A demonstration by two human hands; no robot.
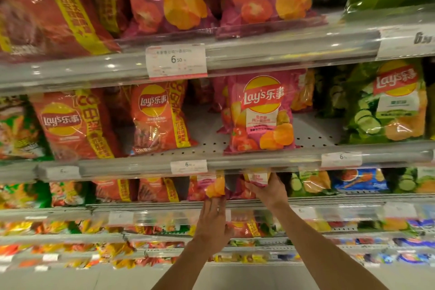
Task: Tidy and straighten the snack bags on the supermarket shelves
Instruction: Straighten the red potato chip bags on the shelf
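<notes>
Both my hands reach into the third shelf down, among pink tomato crisp bags. My left hand (213,221) touches the lower edge of a pink bag (213,187) showing yellow crisps; whether its fingers close on the bag is hidden. My right hand (270,189) grips the bottom of another pink bag (256,178), whose upper part is hidden behind the shelf rail above. One shelf higher, a pink Lay's tomato bag (261,113) stands upright and alone, with red Lay's bags (157,115) to its left.
Green cucumber bags (388,103) fill the right side and a blue bag (360,180) lies right of my hands. A shelf rail with price tags (188,167) runs just above my hands. Bare perforated shelf (207,129) shows between the red and pink bags. Lower shelves hold more snacks.
</notes>
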